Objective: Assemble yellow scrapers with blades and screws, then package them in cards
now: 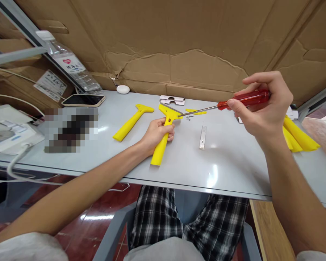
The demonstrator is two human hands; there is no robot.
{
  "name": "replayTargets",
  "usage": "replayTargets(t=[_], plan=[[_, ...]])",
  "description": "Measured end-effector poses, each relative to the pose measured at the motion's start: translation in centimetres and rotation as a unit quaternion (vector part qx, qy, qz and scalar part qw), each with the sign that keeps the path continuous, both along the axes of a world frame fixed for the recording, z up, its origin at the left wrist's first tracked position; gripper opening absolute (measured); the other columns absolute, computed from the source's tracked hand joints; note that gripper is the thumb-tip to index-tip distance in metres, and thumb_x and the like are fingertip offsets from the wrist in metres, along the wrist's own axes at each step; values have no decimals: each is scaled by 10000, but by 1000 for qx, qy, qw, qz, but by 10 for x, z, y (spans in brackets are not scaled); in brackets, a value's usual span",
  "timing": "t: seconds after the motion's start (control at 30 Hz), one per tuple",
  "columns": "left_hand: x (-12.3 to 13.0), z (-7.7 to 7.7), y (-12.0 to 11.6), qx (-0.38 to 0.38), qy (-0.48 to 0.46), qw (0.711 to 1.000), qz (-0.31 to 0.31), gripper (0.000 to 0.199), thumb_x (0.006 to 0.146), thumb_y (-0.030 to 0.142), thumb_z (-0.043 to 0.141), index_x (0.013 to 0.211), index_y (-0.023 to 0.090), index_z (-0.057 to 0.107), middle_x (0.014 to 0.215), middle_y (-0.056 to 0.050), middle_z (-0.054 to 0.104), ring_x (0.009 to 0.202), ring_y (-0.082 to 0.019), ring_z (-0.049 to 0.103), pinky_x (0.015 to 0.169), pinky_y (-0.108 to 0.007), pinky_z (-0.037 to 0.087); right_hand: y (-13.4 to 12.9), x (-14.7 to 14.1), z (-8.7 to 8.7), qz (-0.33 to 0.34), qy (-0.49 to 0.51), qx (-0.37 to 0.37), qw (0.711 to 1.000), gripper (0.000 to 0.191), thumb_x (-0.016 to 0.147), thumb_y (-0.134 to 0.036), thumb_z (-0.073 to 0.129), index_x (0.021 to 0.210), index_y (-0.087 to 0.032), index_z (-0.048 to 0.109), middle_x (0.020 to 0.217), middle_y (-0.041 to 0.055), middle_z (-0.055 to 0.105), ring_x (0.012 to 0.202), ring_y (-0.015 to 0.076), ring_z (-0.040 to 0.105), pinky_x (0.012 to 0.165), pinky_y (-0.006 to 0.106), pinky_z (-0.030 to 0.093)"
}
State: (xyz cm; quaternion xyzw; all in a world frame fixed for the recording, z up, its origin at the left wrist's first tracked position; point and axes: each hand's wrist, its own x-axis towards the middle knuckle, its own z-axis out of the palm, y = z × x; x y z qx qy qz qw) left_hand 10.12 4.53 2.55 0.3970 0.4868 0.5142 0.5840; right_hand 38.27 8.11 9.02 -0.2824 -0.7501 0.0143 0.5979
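Observation:
My left hand [158, 135] is closed around the handle of a yellow scraper [159, 151], whose wide head points away from me. In my right hand [263, 108] is a screwdriver with a red handle [251, 100]; its long metal shaft [199, 111] reaches left, and the tip meets the right side of the scraper's head. Small dark screws [189, 118] lie just beyond the tip, beside a flat yellow piece [196, 112]. A silver metal strip [203, 137] rests on the table to the right of the held scraper.
On the grey table [179, 177], another yellow scraper [130, 123] lies left and several yellow handles [301, 136] lie right. Behind are a white card holder [172, 100] and a cardboard wall [179, 43]. A phone [83, 100], bottle [70, 65] and white cables [15, 166] are left.

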Motion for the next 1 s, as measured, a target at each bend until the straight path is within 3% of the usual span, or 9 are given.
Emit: replayTargets(t=[0.17, 0.3, 0.47, 0.63, 0.73, 0.87, 1.0], plan=[[1, -1, 0, 4, -6, 1000, -4, 298, 540, 95, 733, 767, 173, 558, 690, 18, 547, 491, -64, 462, 469, -228, 336, 7, 6, -6, -9, 28, -57, 998, 362, 863, -454, 889, 1132, -346, 672, 886, -9, 709, 711, 223, 740, 651, 419, 665], [3, -2, -1, 13, -3, 1000, -6, 294, 542, 106, 745, 763, 170, 562, 701, 13, 561, 506, -66, 458, 467, -227, 353, 32, 16, -17, -23, 92, -44, 995, 366, 865, -508, 880, 1052, -315, 631, 835, -8, 698, 552, 184, 642, 557, 410, 603], [2, -1, -1, 12, -6, 1000, -12, 294, 547, 103, 754, 772, 168, 576, 693, 19, 557, 514, -67, 458, 470, -222, 359, 64, 25, -41, -76, 157, -97, 980, 372, 832, -484, 890, 895, -295, 576, 767, -40, 664, 574, 194, 702, 451, 348, 580], [1, -3, -1, 14, -13, 1000, -22, 284, 555, 115, 765, 750, 173, 567, 675, 25, 539, 517, -71, 456, 473, -225, 364, 79, 31, -68, -94, 159, -208, 960, 353, 821, -447, 872, 880, -267, 574, 757, -42, 686, 601, 197, 740, 489, 322, 599], [2, -4, -1, 14, -9, 999, -27, 283, 548, 123, 762, 753, 171, 573, 677, 26, 541, 511, -69, 457, 471, -225, 364, 82, 37, -76, -92, 100, -250, 959, 321, 842, -457, 840, 876, -258, 591, 764, -15, 706, 616, 200, 721, 515, 330, 579], [2, -2, 0, 1, 13, 999, -31, 267, 561, 130, 749, 747, 174, 563, 670, 21, 540, 517, -75, 468, 471, -221, 374, 83, 46, -81, -115, -89, -214, 966, 282, 831, -448, 850, 847, -235, 666, 877, 39, 709, 716, 198, 667, 681, 371, 567], [-3, 1, 3, -31, 41, 997, -54, 243, 608, 135, 734, 755, 186, 548, 654, 9, 531, 535, -94, 470, 458, -219, 368, 87, 49, -86, -118, -242, -230, 935, 198, 851, -361, 811, 945, -217, 712, 976, 72, 717, 827, 229, 653, 818, 403, 524]])
